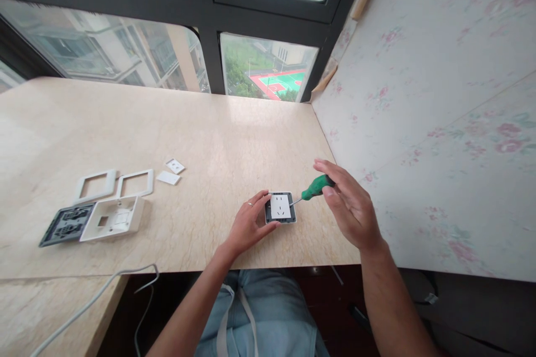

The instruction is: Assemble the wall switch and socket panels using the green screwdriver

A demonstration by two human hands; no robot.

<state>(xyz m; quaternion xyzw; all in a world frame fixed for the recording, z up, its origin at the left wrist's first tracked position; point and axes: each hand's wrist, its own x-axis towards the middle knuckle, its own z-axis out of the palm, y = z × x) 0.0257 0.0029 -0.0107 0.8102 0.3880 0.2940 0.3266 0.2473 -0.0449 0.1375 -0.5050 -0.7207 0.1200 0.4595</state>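
Note:
A wall socket [280, 206] with a white face and a dark grey surround lies on the stone counter near its front edge. Fingers and thumb of my left hand [250, 222] grip its left side from above and below. My right hand [350, 206] has its fingers around the handle end of a green screwdriver [315, 187]. The screwdriver leans to the right, and its metal shaft meets the right edge of the socket's white face. Whether the tip sits in a screw is too small to tell.
On the left of the counter [201, 139] lie two white frames [136, 182], two small white plates [168, 177], a white back box [113, 218] and a dark socket part [67, 224]. A white cable [96, 300] crosses the lower left. A floral wall [422, 122] bounds the right.

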